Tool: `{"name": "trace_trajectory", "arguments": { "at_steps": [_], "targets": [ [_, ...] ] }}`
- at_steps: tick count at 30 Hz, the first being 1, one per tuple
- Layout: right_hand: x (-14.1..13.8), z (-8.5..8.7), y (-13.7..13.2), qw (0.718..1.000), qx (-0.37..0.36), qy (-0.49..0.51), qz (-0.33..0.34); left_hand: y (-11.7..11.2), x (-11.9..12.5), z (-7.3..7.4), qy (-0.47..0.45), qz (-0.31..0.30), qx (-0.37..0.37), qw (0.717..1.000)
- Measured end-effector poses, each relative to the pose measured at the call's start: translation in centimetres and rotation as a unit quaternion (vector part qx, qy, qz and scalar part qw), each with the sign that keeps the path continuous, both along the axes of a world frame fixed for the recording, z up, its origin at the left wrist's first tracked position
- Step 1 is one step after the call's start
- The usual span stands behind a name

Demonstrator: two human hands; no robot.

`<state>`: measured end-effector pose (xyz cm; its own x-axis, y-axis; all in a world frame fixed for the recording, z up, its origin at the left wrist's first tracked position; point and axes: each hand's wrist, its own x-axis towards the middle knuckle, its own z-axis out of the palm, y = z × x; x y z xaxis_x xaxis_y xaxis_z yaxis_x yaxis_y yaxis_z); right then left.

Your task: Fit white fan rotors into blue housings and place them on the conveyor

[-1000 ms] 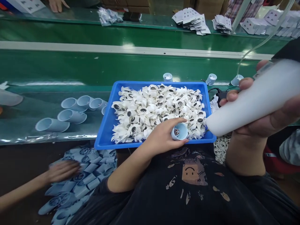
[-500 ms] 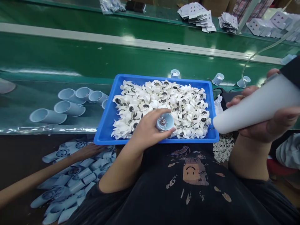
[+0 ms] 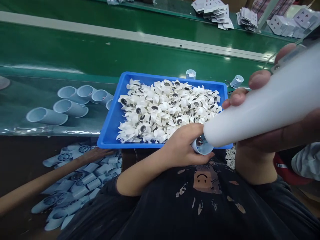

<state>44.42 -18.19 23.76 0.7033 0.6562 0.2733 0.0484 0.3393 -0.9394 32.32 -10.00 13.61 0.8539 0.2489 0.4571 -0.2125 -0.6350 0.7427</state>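
My left hand [image 3: 182, 146] is closed round a small pale-blue tube [image 3: 201, 146] with a motor showing inside its open end, held just below the near edge of the blue tray [image 3: 110, 130]. My right hand [image 3: 280, 133] grips a long white cylindrical tool [image 3: 262, 103], whose blunt tip touches the mouth of the tube. The tray is heaped with several white fan impellers [image 3: 165, 106].
Pale-blue tubes [image 3: 70, 105] lie on the green conveyor [image 3: 75, 53] left of the tray; a pile of such tubes [image 3: 75, 180] sits lower left, where another person's arm [image 3: 37, 186] reaches. Two short tubes [image 3: 191, 74] stand behind the tray. Card stacks [image 3: 215, 10] lie far back.
My left hand drew the tube back from over the impellers to the tray's near edge. The white tool swung left and down until its tip met the tube.
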Motion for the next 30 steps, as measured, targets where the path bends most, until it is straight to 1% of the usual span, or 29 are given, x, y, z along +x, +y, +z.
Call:
{"name": "trace_trajectory", "arguments": {
  "at_steps": [2, 3, 5, 7, 10, 13, 15, 16, 17, 20, 21, 23, 25, 27, 29, 30],
  "targets": [
    [0.0, -0.2, -0.1, 0.999, -0.014, -0.029, 0.014, -0.1, 0.1, 0.1, 0.000, -0.002, -0.011, 1.000],
    [0.0, -0.1, -0.1, 0.999, -0.036, -0.014, 0.012, -0.1, 0.1, 0.2, -0.003, -0.005, -0.016, 1.000],
    [0.1, 0.4, -0.1, 0.996, -0.077, 0.047, -0.010, -0.2, 0.2, 0.2, -0.005, -0.011, -0.022, 1.000],
    [0.1, 1.0, -0.1, 0.991, -0.094, 0.087, -0.029, -0.2, 0.4, 0.2, -0.001, -0.013, -0.021, 1.000],
    [0.3, 1.2, -0.1, 0.991, -0.088, 0.092, -0.047, -0.3, 0.6, 0.3, 0.018, -0.010, -0.020, 1.000],
    [0.5, 0.4, -0.4, 0.995, -0.048, 0.077, -0.037, -0.4, 0.8, 0.5, 0.032, -0.008, -0.025, 0.999],
    [0.7, -0.3, -0.6, 0.999, -0.013, 0.035, -0.038, -0.4, 0.8, 0.6, 0.034, -0.007, -0.027, 0.999],
    [0.8, -0.6, -0.7, 0.999, -0.012, 0.020, -0.044, -0.4, 0.8, 0.6, 0.034, -0.007, -0.026, 0.999],
    [0.8, -0.6, -0.7, 0.998, -0.026, 0.016, -0.051, -0.4, 0.8, 0.6, 0.033, -0.007, -0.024, 0.999],
    [0.8, -0.2, -0.5, 0.995, -0.065, 0.053, -0.045, -0.6, 0.8, 0.4, 0.027, -0.003, -0.015, 1.000],
    [0.8, 0.0, -0.4, 0.995, -0.062, 0.070, -0.035, -0.7, 0.9, 0.3, 0.024, -0.003, -0.012, 1.000],
    [0.8, 0.2, -0.3, 0.996, -0.025, 0.084, -0.014, -0.6, 1.0, 0.3, 0.027, -0.006, -0.005, 1.000],
    [1.2, 0.0, -0.6, 0.997, 0.014, 0.081, -0.006, -0.2, 0.8, 0.2, 0.061, -0.009, 0.025, 0.998],
    [2.0, -0.6, -1.1, 0.997, 0.029, 0.065, -0.012, 1.0, 0.1, 0.1, 0.122, 0.002, 0.079, 0.989],
    [3.2, -1.4, -1.9, 0.999, 0.026, 0.038, -0.019, 2.7, -1.2, -0.4, 0.156, 0.047, 0.114, 0.980],
    [3.8, -1.8, -2.3, 0.999, 0.018, 0.015, -0.033, 3.6, -1.9, -0.8, 0.150, 0.086, 0.115, 0.978]
  ]
}}
